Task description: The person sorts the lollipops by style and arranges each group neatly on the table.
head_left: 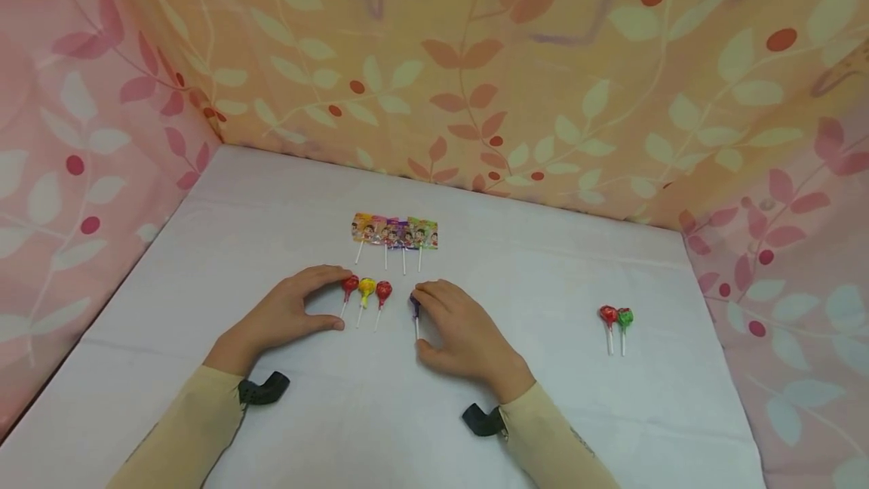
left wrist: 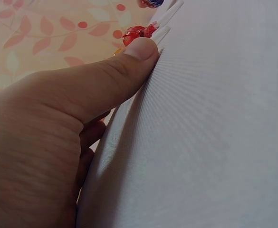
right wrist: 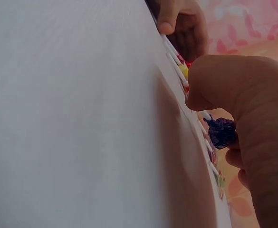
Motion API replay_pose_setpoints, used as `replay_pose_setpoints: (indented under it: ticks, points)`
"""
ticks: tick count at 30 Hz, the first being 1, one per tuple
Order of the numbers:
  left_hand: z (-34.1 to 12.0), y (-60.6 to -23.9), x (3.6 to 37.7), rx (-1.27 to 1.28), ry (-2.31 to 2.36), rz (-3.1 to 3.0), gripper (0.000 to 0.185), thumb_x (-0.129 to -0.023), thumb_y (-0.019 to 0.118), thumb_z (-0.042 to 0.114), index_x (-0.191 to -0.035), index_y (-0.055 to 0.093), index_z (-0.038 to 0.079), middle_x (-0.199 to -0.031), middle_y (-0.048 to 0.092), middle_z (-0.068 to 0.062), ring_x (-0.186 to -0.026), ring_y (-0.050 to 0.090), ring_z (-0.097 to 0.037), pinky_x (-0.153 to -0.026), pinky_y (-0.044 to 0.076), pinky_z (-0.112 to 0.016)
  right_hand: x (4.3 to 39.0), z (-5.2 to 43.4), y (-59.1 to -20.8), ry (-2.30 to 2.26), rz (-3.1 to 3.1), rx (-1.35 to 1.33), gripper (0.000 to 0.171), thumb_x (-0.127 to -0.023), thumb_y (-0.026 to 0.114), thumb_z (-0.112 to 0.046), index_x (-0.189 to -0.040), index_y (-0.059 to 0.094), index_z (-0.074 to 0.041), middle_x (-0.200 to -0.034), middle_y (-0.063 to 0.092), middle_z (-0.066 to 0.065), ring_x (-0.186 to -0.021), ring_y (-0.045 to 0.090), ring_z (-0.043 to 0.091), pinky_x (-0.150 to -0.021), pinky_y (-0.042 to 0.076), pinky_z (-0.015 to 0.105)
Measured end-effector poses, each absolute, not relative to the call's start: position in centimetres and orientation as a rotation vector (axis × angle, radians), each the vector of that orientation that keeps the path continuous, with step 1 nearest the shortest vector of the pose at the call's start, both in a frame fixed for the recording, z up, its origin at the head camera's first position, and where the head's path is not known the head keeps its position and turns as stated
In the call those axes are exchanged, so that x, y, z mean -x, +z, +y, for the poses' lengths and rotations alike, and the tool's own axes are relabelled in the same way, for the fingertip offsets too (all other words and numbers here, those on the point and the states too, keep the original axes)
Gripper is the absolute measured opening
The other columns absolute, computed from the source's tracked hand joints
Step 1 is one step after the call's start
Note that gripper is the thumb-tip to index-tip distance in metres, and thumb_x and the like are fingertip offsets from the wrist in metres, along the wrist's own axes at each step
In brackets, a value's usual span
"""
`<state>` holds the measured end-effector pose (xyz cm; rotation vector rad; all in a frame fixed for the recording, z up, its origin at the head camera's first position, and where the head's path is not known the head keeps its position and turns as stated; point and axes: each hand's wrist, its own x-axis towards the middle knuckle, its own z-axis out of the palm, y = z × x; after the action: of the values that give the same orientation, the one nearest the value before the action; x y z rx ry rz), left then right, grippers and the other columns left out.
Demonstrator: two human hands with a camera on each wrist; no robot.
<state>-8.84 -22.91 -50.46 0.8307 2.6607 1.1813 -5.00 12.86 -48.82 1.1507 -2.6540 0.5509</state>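
My right hand (head_left: 465,334) has its fingers curled onto the purple lollipop (head_left: 415,303) at its 10 o'clock. My left hand (head_left: 288,315) fingertips are touching the red lollipop (head_left: 349,284) at 2 o'clock, on the white table (head_left: 543,398).

Soft, even, warm light — only faint shadows under the hands (head_left: 380,323) on the desk (head_left: 543,398). The head view is sharp; both wrist views are blurred close up.
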Motion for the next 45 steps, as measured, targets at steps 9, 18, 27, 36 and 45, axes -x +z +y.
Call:
replay_pose_setpoints:
  ticks: [9,18,27,36,45]
  points:
    - [-22.8,-50.6,8.8,-0.823,1.173,2.658,0.084,-0.082,0.099,0.038,-0.156,0.061,0.028,-0.158,0.059,0.003,-0.149,0.051,-0.027,-0.121,0.044,-0.059,5.3,11.7,-48.6,0.521,-2.719,-1.127,0.072,-0.092,0.076,-0.035,-0.152,0.059,0.0,-0.152,0.06,0.01,-0.145,0.052,0.025,-0.13,0.033,0.037]
    - [-22.9,-50.5,8.8,-0.815,1.175,2.663,0.083,-0.081,0.1,0.036,-0.156,0.062,0.028,-0.158,0.06,0.002,-0.149,0.052,-0.028,-0.121,0.044,-0.06,5.8,10.7,-48.8,0.505,-2.71,-1.123,0.069,-0.09,0.077,-0.034,-0.149,0.061,0.0,-0.148,0.062,0.011,-0.141,0.055,0.026,-0.127,0.038,0.039]
    - [-22.9,-50.5,8.8,-0.851,1.179,2.67,0.083,-0.081,0.1,0.036,-0.155,0.063,0.026,-0.157,0.061,0.002,-0.148,0.053,-0.027,-0.121,0.045,-0.059,6.1,9.7,-48.8,0.522,-2.717,-1.122,0.071,-0.089,0.078,-0.033,-0.148,0.061,0.002,-0.147,0.062,0.013,-0.139,0.056,0.028,-0.128,0.036,0.039]
    - [-22.9,-50.6,8.9,-0.877,1.174,2.684,0.084,-0.08,0.1,0.037,-0.155,0.063,0.026,-0.157,0.061,0.001,-0.147,0.054,-0.028,-0.119,0.046,-0.059,6.3,9.3,-48.6,0.498,-2.76,-1.11,0.072,-0.092,0.078,-0.039,-0.15,0.061,0.0,-0.149,0.062,0.011,-0.14,0.056,0.026,-0.128,0.037,0.038]
    - [-23.0,-50.7,9.0,-0.862,1.178,2.665,0.084,-0.081,0.1,0.037,-0.156,0.062,0.028,-0.157,0.06,0.004,-0.148,0.053,-0.025,-0.121,0.045,-0.058,6.2,9.4,-48.5,0.52,-2.792,-1.098,0.075,-0.094,0.079,-0.042,-0.154,0.058,-0.002,-0.153,0.06,0.01,-0.143,0.054,0.025,-0.129,0.036,0.038]
